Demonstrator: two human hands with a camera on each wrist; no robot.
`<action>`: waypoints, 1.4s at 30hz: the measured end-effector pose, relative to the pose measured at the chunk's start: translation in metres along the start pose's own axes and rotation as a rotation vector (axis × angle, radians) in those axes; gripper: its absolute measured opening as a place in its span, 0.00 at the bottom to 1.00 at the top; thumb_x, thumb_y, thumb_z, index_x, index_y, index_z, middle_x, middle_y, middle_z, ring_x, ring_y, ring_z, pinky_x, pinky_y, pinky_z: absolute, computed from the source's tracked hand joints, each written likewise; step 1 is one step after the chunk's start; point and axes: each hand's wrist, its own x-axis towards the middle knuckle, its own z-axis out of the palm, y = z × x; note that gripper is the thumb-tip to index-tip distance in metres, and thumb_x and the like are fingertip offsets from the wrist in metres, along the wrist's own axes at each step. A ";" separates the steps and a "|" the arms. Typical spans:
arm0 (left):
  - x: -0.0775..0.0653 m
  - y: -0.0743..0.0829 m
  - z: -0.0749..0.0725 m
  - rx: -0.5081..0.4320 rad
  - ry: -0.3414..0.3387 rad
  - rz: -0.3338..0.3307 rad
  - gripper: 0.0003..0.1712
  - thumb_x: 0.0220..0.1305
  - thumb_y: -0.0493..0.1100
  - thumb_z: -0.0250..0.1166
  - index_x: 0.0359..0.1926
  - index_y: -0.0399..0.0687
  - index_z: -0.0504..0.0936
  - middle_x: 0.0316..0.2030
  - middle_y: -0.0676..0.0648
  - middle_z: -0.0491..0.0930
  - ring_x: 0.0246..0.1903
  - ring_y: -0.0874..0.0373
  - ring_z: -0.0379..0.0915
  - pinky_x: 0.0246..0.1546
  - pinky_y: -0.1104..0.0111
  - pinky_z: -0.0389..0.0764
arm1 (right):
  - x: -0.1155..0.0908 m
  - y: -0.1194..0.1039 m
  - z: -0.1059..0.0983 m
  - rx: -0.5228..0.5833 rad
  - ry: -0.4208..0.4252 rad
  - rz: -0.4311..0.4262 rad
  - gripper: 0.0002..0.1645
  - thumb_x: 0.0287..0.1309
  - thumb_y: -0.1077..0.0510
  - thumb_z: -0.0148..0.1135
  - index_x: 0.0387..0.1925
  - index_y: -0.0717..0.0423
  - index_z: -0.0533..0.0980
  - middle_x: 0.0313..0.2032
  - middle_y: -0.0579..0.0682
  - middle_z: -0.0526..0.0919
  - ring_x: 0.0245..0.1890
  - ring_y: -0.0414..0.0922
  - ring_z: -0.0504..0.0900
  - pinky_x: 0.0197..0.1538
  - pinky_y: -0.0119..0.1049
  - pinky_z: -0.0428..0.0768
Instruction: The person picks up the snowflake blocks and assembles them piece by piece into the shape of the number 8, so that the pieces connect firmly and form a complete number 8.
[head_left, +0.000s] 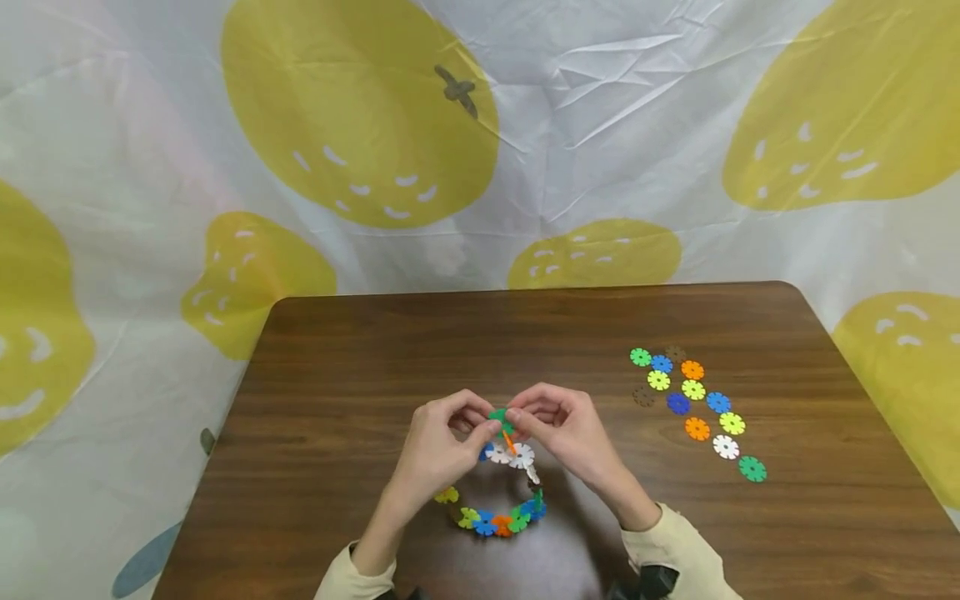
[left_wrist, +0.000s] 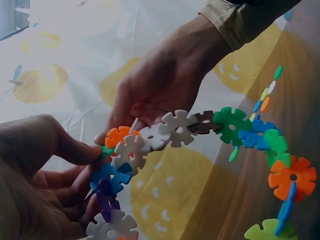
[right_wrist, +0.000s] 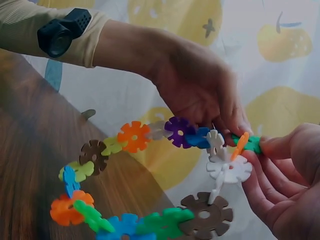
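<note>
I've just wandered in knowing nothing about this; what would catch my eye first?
Probably the loop of multicoloured, notched, plastic-looking discs, low in the head view's middle, where the bare left hand and bare right hand pinch a green notched disc. Next, the white cloth with huge yellow fruit prints behind the brown wood-grain table, and loose coloured notched discs on the table's right side.

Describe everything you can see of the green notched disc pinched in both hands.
The green, flat, plastic-looking disc has a slotted rim, partly covered. It is held above the dark brown wood-look table, pinched by the left hand and right hand. An orange plastic-looking disc meets its edge.
</note>
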 end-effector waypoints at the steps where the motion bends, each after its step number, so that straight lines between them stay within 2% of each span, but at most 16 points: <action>1: 0.000 -0.001 0.001 -0.010 0.014 -0.001 0.04 0.59 0.35 0.72 0.33 0.46 0.86 0.25 0.53 0.83 0.26 0.65 0.79 0.34 0.71 0.83 | 0.000 0.000 0.000 0.006 0.002 -0.005 0.06 0.63 0.68 0.65 0.40 0.69 0.80 0.34 0.68 0.86 0.28 0.40 0.87 0.36 0.38 0.88; 6: -0.001 -0.003 0.003 -0.041 0.072 0.006 0.04 0.57 0.33 0.73 0.31 0.44 0.85 0.23 0.52 0.82 0.23 0.66 0.76 0.31 0.73 0.82 | -0.001 0.005 -0.009 0.001 0.061 -0.046 0.08 0.67 0.67 0.61 0.42 0.72 0.79 0.34 0.63 0.87 0.31 0.40 0.88 0.38 0.37 0.88; 9: -0.002 -0.004 0.002 -0.048 0.096 -0.004 0.05 0.56 0.33 0.74 0.31 0.44 0.85 0.22 0.51 0.82 0.23 0.66 0.76 0.31 0.74 0.81 | -0.002 0.009 -0.022 -0.094 0.142 -0.049 0.07 0.67 0.66 0.62 0.42 0.69 0.81 0.35 0.61 0.87 0.33 0.38 0.87 0.38 0.33 0.87; 12: -0.003 -0.006 0.001 -0.059 0.113 -0.023 0.04 0.56 0.33 0.74 0.31 0.43 0.86 0.22 0.50 0.82 0.23 0.65 0.75 0.32 0.74 0.80 | -0.004 0.015 -0.039 -0.300 0.230 -0.016 0.07 0.66 0.64 0.65 0.43 0.63 0.82 0.36 0.59 0.87 0.34 0.41 0.86 0.40 0.32 0.86; 15: -0.004 -0.008 -0.001 -0.070 0.132 -0.035 0.04 0.57 0.33 0.74 0.31 0.42 0.86 0.22 0.49 0.82 0.24 0.64 0.75 0.32 0.74 0.80 | -0.006 0.025 -0.059 -0.558 0.283 0.045 0.13 0.63 0.63 0.67 0.48 0.63 0.81 0.41 0.61 0.85 0.38 0.50 0.86 0.43 0.41 0.87; 17: -0.005 -0.009 -0.002 -0.078 0.142 -0.038 0.04 0.57 0.33 0.74 0.31 0.42 0.86 0.22 0.49 0.82 0.24 0.64 0.75 0.32 0.74 0.79 | -0.009 0.033 -0.073 -0.732 0.302 0.103 0.18 0.63 0.61 0.68 0.53 0.66 0.79 0.45 0.64 0.83 0.42 0.56 0.85 0.46 0.49 0.85; 19: -0.005 -0.010 -0.003 -0.078 0.145 -0.040 0.04 0.57 0.33 0.74 0.31 0.42 0.86 0.22 0.49 0.81 0.24 0.63 0.75 0.32 0.74 0.79 | -0.013 0.043 -0.086 -0.862 0.303 0.169 0.25 0.62 0.60 0.68 0.57 0.69 0.75 0.47 0.69 0.78 0.42 0.61 0.82 0.45 0.54 0.82; 22: -0.006 -0.011 -0.005 -0.081 0.143 -0.044 0.04 0.57 0.34 0.73 0.31 0.42 0.86 0.22 0.49 0.81 0.24 0.64 0.75 0.33 0.74 0.80 | -0.019 0.055 -0.101 -0.997 0.298 0.260 0.32 0.62 0.57 0.67 0.61 0.73 0.71 0.50 0.75 0.73 0.45 0.68 0.76 0.44 0.58 0.76; 25: -0.007 -0.012 -0.005 -0.085 0.146 -0.044 0.03 0.58 0.33 0.73 0.32 0.42 0.86 0.23 0.49 0.81 0.24 0.64 0.74 0.33 0.74 0.80 | -0.024 0.064 -0.108 -1.062 0.275 0.320 0.34 0.62 0.56 0.66 0.62 0.75 0.69 0.51 0.80 0.68 0.46 0.73 0.72 0.44 0.60 0.73; 29: -0.007 -0.013 -0.006 -0.091 0.149 -0.039 0.03 0.58 0.33 0.73 0.32 0.41 0.86 0.23 0.49 0.81 0.24 0.63 0.74 0.32 0.74 0.79 | -0.027 0.071 -0.108 -1.103 0.267 0.346 0.33 0.61 0.57 0.66 0.59 0.77 0.70 0.51 0.80 0.65 0.45 0.75 0.69 0.44 0.61 0.72; 36: -0.008 -0.014 -0.008 -0.085 0.154 -0.035 0.03 0.58 0.33 0.72 0.32 0.42 0.85 0.23 0.49 0.81 0.24 0.64 0.74 0.32 0.74 0.80 | -0.027 0.073 -0.101 -1.121 0.296 0.274 0.21 0.60 0.60 0.67 0.47 0.75 0.76 0.51 0.79 0.68 0.46 0.77 0.71 0.47 0.65 0.74; 39: -0.008 -0.013 -0.009 -0.083 0.156 -0.033 0.03 0.58 0.32 0.72 0.32 0.42 0.85 0.23 0.50 0.81 0.24 0.64 0.74 0.32 0.73 0.80 | -0.026 0.074 -0.097 -1.136 0.297 0.233 0.16 0.59 0.61 0.68 0.43 0.71 0.78 0.50 0.77 0.72 0.45 0.76 0.73 0.45 0.65 0.76; 42: -0.008 -0.011 -0.010 -0.084 0.162 -0.034 0.04 0.58 0.32 0.72 0.32 0.43 0.85 0.23 0.51 0.81 0.23 0.64 0.74 0.32 0.73 0.80 | -0.024 0.076 -0.093 -1.143 0.293 0.185 0.12 0.58 0.65 0.68 0.41 0.69 0.79 0.46 0.72 0.77 0.42 0.73 0.75 0.43 0.64 0.78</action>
